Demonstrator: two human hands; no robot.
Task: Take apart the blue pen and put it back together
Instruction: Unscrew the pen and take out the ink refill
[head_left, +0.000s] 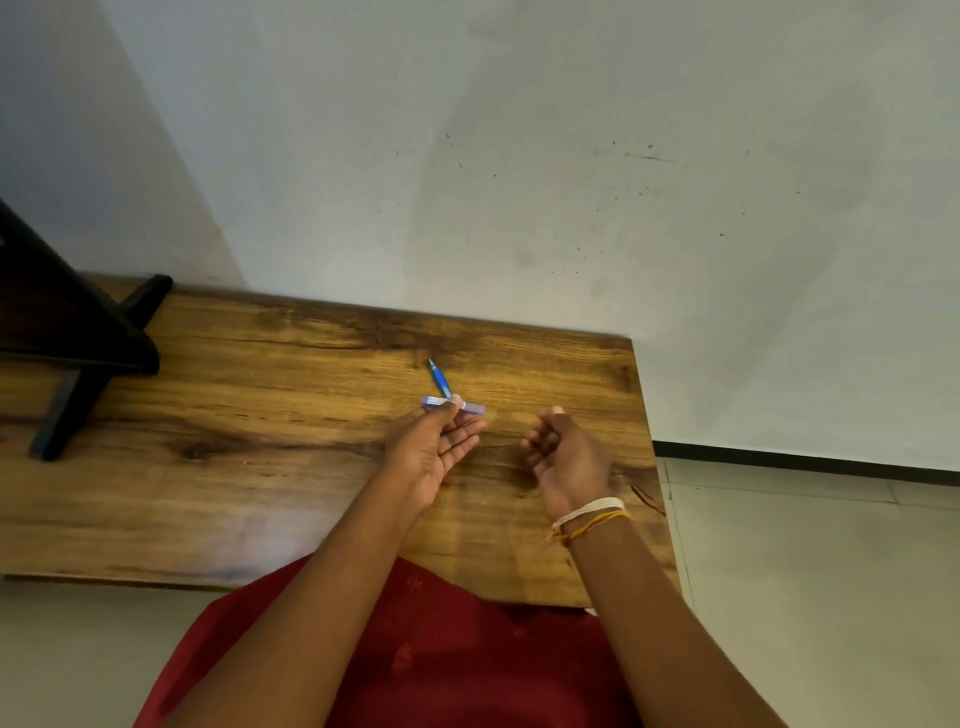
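My left hand (434, 441) pinches a pale blue pen barrel (475, 409) between thumb and fingertips, holding it level just above the wooden table (260, 415). A darker blue pen part with a pointed tip (439, 378) sticks out beyond the fingers toward the wall; whether it lies on the table or is also held I cannot tell. My right hand (563, 454) hovers a short way to the right, fingers curled loosely, with nothing in it. Thread bands circle its wrist.
A dark stand with angled legs (78, 353) occupies the table's far left. The table's right edge (654, 467) drops to a tiled floor. A pale wall runs behind the table. Red cloth (441, 649) covers my lap at the near edge.
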